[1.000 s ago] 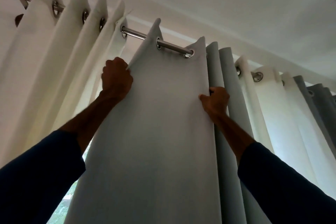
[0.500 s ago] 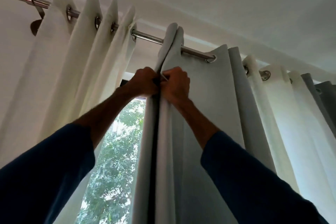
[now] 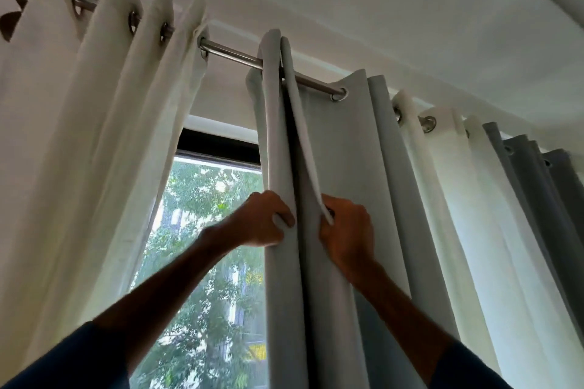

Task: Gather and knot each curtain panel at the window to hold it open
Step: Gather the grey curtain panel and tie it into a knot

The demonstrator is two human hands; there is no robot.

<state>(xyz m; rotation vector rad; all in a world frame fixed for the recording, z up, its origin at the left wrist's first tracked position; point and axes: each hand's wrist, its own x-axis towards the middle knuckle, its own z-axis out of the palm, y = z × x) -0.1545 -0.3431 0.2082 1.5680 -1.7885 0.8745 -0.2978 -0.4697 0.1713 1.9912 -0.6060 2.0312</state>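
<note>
Curtain panel, grey (image 3: 344, 148). Hung by eyelets from the rod (image 3: 230, 52), which runs above both hands. Its leading folds are bunched into a narrow column that passes between the hands. The remainder hangs flat and unpleated to the right of the right hand.

Left hand (image 3: 264, 221): fingers curled round the outermost fold, clamped on the cloth.

Right hand (image 3: 347, 230): pinching the edge of the next fold. The two hands sit close together, with only the gathered cloth between them.

White curtain panel (image 3: 110, 167): to the left of the left hand, already drawn into pleats. No knot shows in the part in view.

Window (image 3: 205, 230): uncovered behind the left forearm, with trees beyond.

Step in hand, as judged: gathering. Only the first folds are collected, and no knot is begun.

Next move, as judged: the flat width beyond the right hand wants drawing in, pleat by pleat, toward the left hand. Both hands should then go lower, where the cloth hangs free enough to loop and tie. This near the rod the cloth seems too restrained for a knot.
</note>
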